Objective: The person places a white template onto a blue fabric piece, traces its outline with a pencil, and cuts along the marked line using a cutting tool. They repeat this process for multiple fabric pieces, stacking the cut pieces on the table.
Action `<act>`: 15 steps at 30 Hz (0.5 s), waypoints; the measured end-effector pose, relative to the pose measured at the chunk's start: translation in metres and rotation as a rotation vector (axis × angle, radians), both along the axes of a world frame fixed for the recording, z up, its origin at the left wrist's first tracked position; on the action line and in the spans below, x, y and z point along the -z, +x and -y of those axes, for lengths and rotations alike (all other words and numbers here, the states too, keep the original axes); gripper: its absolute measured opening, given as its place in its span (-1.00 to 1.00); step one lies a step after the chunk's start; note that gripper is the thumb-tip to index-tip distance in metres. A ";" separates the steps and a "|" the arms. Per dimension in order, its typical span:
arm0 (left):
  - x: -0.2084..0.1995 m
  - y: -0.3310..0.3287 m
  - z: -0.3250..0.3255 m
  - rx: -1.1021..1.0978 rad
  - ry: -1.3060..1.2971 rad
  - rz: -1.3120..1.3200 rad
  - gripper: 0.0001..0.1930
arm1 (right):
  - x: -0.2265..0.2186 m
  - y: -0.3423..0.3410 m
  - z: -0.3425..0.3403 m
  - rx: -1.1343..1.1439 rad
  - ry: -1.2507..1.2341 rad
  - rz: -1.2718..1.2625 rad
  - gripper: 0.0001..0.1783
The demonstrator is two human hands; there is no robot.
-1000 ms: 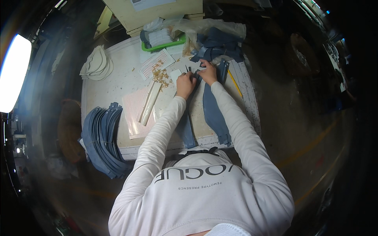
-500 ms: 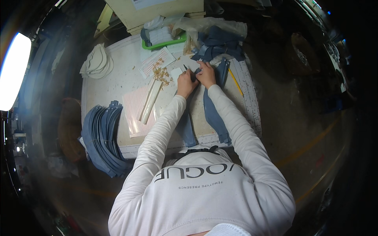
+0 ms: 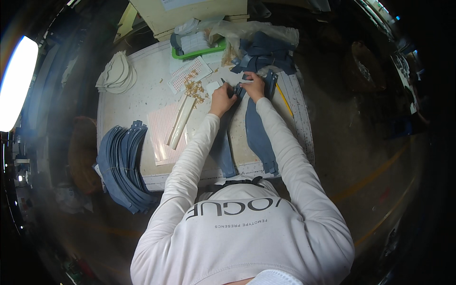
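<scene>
My left hand [image 3: 221, 98] and my right hand [image 3: 255, 86] meet at the far middle of the white work table [image 3: 128, 102]. Both pinch the top end of a blue fabric piece [image 3: 239, 90]. From there, two long blue strips run back toward me: one under my left forearm [image 3: 224, 151], the other beside my right forearm [image 3: 258, 137]. Whether my left hand also holds a small tool is too small to tell. A heap of blue fabric [image 3: 266, 51] lies just beyond my hands.
A fanned stack of curved blue pieces [image 3: 122, 166] overhangs the table's left front corner. White curved pieces [image 3: 116, 73] sit far left. A pink sheet [image 3: 161, 135], cream strip [image 3: 180, 121], tan bits [image 3: 194, 88], green tray [image 3: 202, 49], plastic bag [image 3: 247, 31] and yellow pencil [image 3: 284, 99] are nearby.
Both hands stay on the blue piece with only small finger movements. The view has shifted slightly.
</scene>
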State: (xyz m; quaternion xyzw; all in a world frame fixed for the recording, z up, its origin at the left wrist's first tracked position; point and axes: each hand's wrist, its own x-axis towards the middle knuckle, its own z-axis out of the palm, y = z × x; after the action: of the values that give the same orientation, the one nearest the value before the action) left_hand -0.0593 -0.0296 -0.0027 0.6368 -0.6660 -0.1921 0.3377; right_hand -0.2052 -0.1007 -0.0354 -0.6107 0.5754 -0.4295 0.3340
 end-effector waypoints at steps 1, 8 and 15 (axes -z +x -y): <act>0.000 -0.001 0.000 -0.021 0.019 0.008 -0.70 | -0.001 0.001 -0.001 0.027 0.028 0.020 -0.46; 0.006 -0.011 -0.001 -0.023 -0.121 0.152 -0.76 | -0.003 0.008 -0.011 0.005 0.032 -0.090 -0.56; 0.010 -0.009 0.002 -0.040 -0.083 0.128 -0.78 | 0.000 -0.005 -0.003 -0.008 -0.124 -0.120 -0.59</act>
State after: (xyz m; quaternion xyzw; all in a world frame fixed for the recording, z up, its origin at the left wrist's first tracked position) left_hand -0.0688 -0.0321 -0.0129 0.6465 -0.6807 -0.1166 0.3243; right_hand -0.2098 -0.0981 -0.0354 -0.6570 0.5643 -0.4258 0.2621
